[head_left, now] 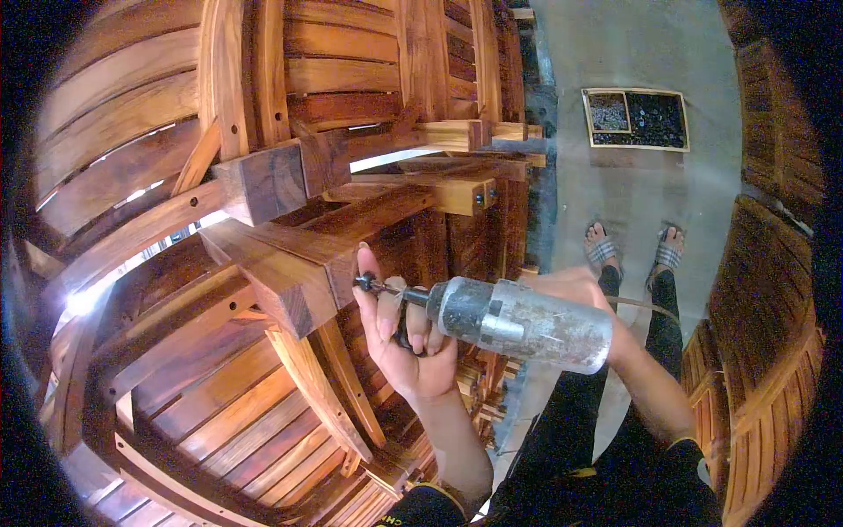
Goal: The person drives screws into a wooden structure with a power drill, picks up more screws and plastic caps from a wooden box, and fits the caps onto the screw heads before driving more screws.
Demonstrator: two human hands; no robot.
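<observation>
A worn, silver-cased power screwdriver (522,323) lies level across the middle of the view, its black nose and thin bit pointing left. My right hand (571,288) is closed round its far side, with most of the fingers hidden behind the casing. My left hand (411,347) is palm-up below the bit, one finger stretched upward and the others curled. At the tip of the bit, against that raised finger, is a small dark bolt-like piece (363,282). Just left of it stands the squared end of a wooden post (307,299).
Stacked slatted wooden furniture frames (351,202) fill the left side. More wooden slatted pieces (764,263) line the right. On the concrete floor (645,189), a shallow wooden-edged tray (637,149) holds many small dark and grey parts. My sandalled feet stand near it. A thin cord or hose (645,304) trails behind my right wrist.
</observation>
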